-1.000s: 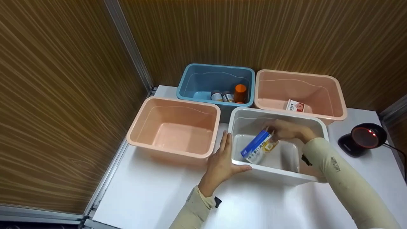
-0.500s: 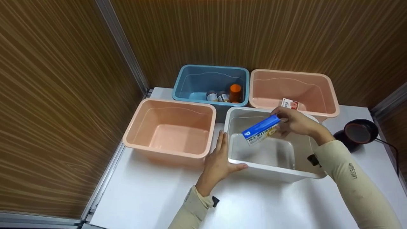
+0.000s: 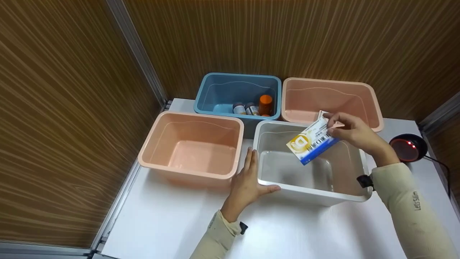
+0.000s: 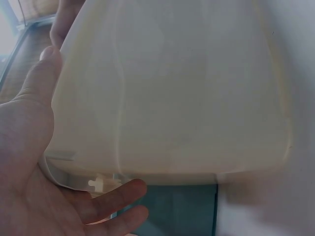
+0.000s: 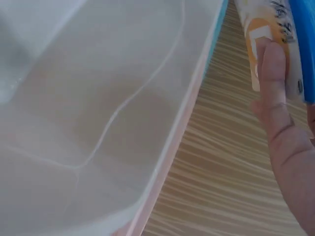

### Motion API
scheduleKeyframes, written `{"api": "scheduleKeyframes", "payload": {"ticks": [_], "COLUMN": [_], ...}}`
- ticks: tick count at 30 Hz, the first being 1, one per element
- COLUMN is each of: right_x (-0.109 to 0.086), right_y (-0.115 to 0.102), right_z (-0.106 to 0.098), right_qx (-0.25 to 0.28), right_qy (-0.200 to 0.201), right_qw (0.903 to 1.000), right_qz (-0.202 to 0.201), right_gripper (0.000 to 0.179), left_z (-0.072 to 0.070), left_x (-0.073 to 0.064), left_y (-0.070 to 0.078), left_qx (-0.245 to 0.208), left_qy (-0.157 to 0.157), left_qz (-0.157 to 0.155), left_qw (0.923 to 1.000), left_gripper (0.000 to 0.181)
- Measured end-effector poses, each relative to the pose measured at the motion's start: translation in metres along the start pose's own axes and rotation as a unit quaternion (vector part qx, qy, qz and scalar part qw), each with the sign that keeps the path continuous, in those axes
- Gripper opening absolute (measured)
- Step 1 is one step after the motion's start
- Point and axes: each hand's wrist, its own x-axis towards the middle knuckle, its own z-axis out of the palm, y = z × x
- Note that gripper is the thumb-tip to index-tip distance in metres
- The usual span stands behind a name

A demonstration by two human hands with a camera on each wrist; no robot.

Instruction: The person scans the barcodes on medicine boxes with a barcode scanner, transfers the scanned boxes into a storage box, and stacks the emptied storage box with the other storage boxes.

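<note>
My right hand (image 3: 357,135) pinches one end of a white, yellow and blue medicine box (image 3: 312,142), held tilted above the white bin (image 3: 305,196). The printed front, with a large D on a yellow patch, faces up. In the right wrist view the same carton (image 5: 280,24) shows at the top right, with a finger lying along it. My left hand (image 3: 246,185) rests at the white bin's near left corner, fingers straight along the side and thumb on the front rim. The left wrist view shows this hand (image 4: 24,137) against the bin's wall (image 4: 172,98).
A pink bin (image 3: 190,174) stands left of the white one. Behind are a blue bin (image 3: 237,75) with several bottles, one an orange bottle (image 3: 265,104), and another pink bin (image 3: 330,82). A round black scanner-like device (image 3: 408,147) with red lights stands at the right.
My right hand has lifted the medicine box up out of the white bin, moved right and turned it so its printed face shows. The left hand has stayed at the bin's corner.
</note>
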Motion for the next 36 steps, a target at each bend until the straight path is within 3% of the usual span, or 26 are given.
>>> {"api": "scheduleKeyframes", "payload": {"ticks": [3, 6, 9, 15, 19, 24, 28, 30, 33, 36], "right_x": [-0.005, -0.014, -0.023, -0.036, -0.044, -0.060, -0.080, -0.090, -0.106, -0.123], "right_y": [-0.003, -0.006, -0.008, -0.005, -0.002, 0.004, 0.014, 0.021, 0.034, 0.046], "right_z": [-0.005, -0.008, -0.010, -0.013, -0.017, -0.028, -0.039, -0.043, -0.050, -0.058], "right_qx": [0.008, -0.015, -0.025, -0.008, 0.048, 0.100, 0.178, 0.247, 0.337, 0.360], "right_qy": [-0.007, 0.009, 0.033, 0.069, 0.104, 0.172, 0.218, 0.237, 0.273, 0.329], "right_qw": [0.9999, 0.9996, 0.9985, 0.9976, 0.9934, 0.9800, 0.9595, 0.9394, 0.8993, 0.8723], "right_qz": [-0.005, 0.023, 0.037, -0.003, -0.007, -0.001, -0.002, -0.021, -0.052, -0.035], "right_gripper": [0.045, 0.058, 0.051, 0.037, 0.037, 0.041, 0.044, 0.043, 0.042, 0.043], "left_z": [0.000, -0.001, -0.001, -0.002, -0.003, -0.002, -0.001, 0.000, 0.000, 0.001], "left_x": [0.000, 0.001, 0.001, 0.003, 0.003, 0.002, 0.001, 0.000, 0.000, -0.001], "left_y": [0.000, 0.000, 0.000, -0.002, -0.004, -0.004, -0.003, -0.003, -0.002, -0.001], "left_qx": [0.013, 0.009, 0.003, -0.007, -0.015, -0.018, -0.017, -0.013, -0.012, -0.011], "left_qy": [0.005, 0.002, 0.001, -0.005, -0.001, 0.003, 0.002, 0.001, 0.003, 0.005], "left_qz": [0.005, 0.003, 0.002, -0.006, -0.005, -0.003, -0.007, -0.008, -0.005, 0.000], "left_qw": [0.9999, 1.0000, 1.0000, 0.9999, 0.9999, 0.9998, 0.9998, 0.9999, 0.9999, 0.9999], "left_gripper": [0.134, 0.134, 0.134, 0.135, 0.135, 0.135, 0.134, 0.134, 0.133, 0.133]}}
